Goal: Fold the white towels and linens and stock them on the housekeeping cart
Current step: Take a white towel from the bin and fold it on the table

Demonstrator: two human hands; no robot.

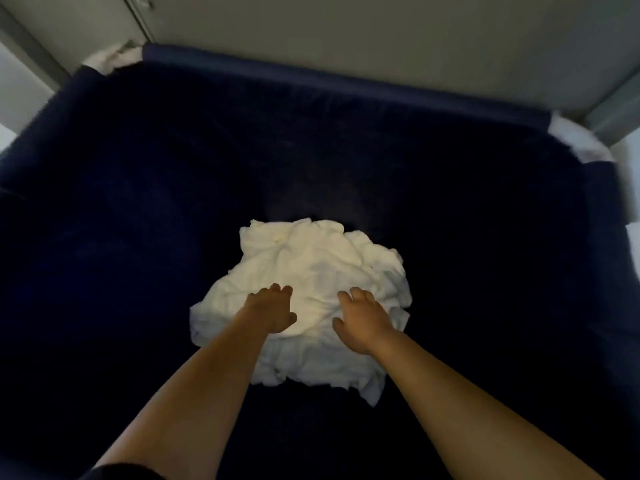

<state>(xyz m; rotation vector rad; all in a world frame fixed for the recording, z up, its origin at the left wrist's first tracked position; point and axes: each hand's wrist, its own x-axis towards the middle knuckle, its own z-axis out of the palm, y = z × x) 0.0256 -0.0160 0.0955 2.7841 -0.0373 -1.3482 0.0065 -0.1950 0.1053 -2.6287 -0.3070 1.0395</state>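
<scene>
A crumpled heap of white towels (pixel 311 265) lies at the bottom of a deep dark-blue fabric bin (pixel 346 77). Both my arms reach down into the bin. My left hand (pixel 272 308) rests on the near left part of the heap, fingers spread and slightly bent. My right hand (pixel 363 315) lies on the near right part, fingers loosely bent over the cloth. Neither hand plainly grips a fold. The underside of the heap is hidden.
The bin's padded rim runs across the back and down the right side. White cloth (pixel 117 58) pokes out at the far left corner and more white cloth (pixel 575 140) at the far right corner. A pale wall (pixel 381 29) stands behind the bin.
</scene>
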